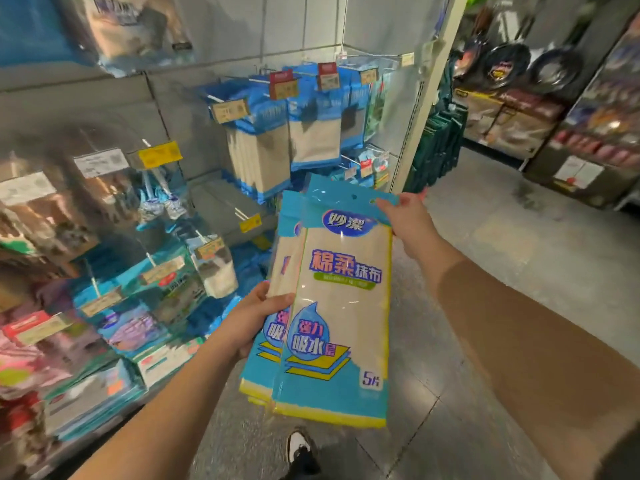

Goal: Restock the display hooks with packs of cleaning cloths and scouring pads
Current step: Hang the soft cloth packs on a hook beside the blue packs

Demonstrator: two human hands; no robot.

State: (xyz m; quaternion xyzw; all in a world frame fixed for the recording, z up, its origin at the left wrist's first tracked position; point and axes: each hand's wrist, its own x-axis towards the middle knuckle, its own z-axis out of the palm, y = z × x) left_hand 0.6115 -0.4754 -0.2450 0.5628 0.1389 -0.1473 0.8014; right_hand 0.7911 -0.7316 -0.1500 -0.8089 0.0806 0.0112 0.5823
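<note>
A: Item one, stock in hand?

B: I am holding a small stack of cloth packs (332,306), blue and cream, upright in front of the display rack (214,109). My left hand (251,322) is gripping the stack at its lower left edge, thumb curled over the front. My right hand (407,220) is pinching the top right corner of the front pack, just beside its hang hole (354,196).

A: Item two, position against the rack?

B: The stack is hovering below and slightly right of the matching hung packs (287,133), not touching them. Below those hung packs, to the left of my stack, a bare hook (239,212) with a yellow price tag (250,223) is sticking out.

A: Item three, step in progress?

B: I am judging this as the separating step: I am peeling the front pack off the stack for hanging. None of the held packs is on a hook yet.

A: Item four, next move?

B: It is calling for lifting one pack clear, lining its hang hole up with a hook tip, and sliding it back. The hole is small, so aim matters. I cannot tell which hook is meant.
</note>
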